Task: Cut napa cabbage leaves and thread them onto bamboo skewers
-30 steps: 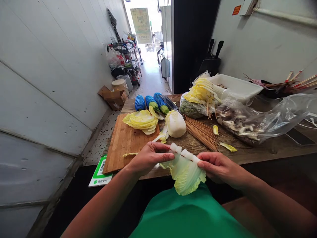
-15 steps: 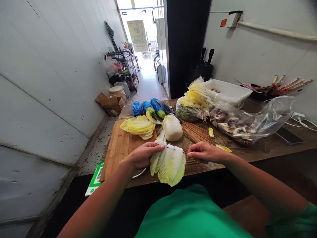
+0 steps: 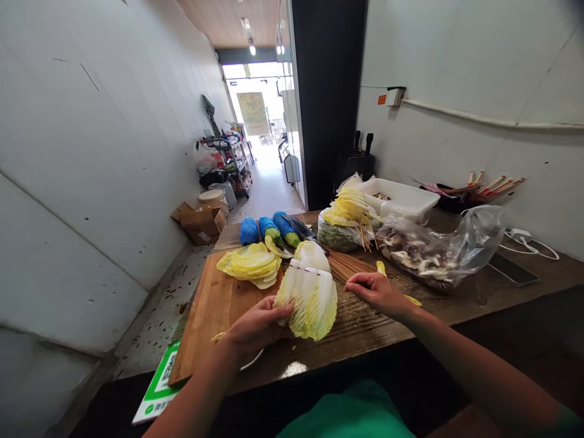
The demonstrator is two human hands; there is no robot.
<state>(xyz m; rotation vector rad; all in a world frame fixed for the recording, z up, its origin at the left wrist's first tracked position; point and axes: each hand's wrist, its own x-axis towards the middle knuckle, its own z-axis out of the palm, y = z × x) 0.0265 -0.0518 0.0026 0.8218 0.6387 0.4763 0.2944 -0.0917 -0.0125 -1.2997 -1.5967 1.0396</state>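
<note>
My left hand (image 3: 260,325) is closed on a few napa cabbage leaves (image 3: 312,304), thumb in front, over the table near the cutting board. A thin skewer runs across their white stem ends, showing in short dark bits. To their right, my right hand (image 3: 376,295) is pinched closed, apart from the leaves; whatever is between its fingertips is too small to make out. Behind the held leaves sits a pale cabbage head (image 3: 314,251), partly hidden. A pile of bamboo skewers (image 3: 349,266) lies just beyond my right hand.
Loose yellow leaves (image 3: 250,263) are heaped on the wooden cutting board (image 3: 196,328). Blue-netted vegetables (image 3: 269,228) lie behind. Skewered leaves (image 3: 349,207) rest on a bag beside a white tub (image 3: 410,204). A bag of mushrooms (image 3: 429,252) and a phone (image 3: 513,269) are at right.
The leaves have turned flatter toward me, and my left hand has shifted from their stem ends to their lower left side. My right hand stays pinched to their right. The view has tilted up.
</note>
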